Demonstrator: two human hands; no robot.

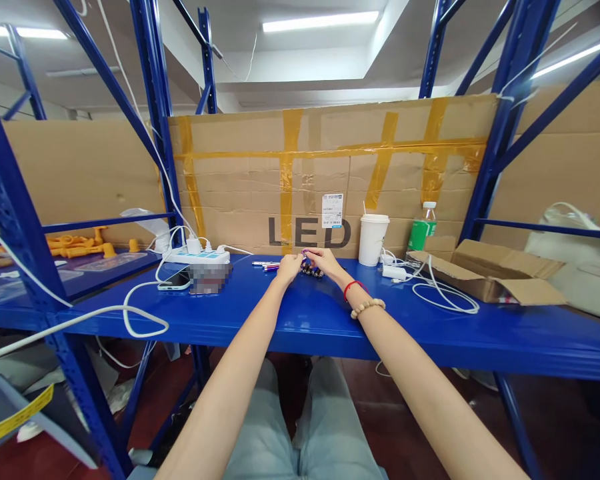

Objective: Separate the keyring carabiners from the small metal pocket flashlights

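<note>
My left hand (290, 267) and my right hand (326, 260) meet over the middle of the blue shelf, fingertips pinched close together. Between them shows a small purple thing (305, 253), too small to name. Just below the fingertips is a cluster of dark, shiny, bead-like pieces (312, 270), partly hidden by the hands. Several slim pens or sticks (267, 265), white and purple, lie left of my left hand. A red cord bracelet (355, 288) and a wooden bead bracelet (369, 307) circle my right wrist.
At left stand a power strip (193, 255) with plugs and cables, and a phone (175, 279). A white cup (373, 240) with straw, a green-labelled bottle (423, 228), a white charger cable (445, 300) and an open carton (495, 270) sit right. Cardboard (240, 193) walls the back.
</note>
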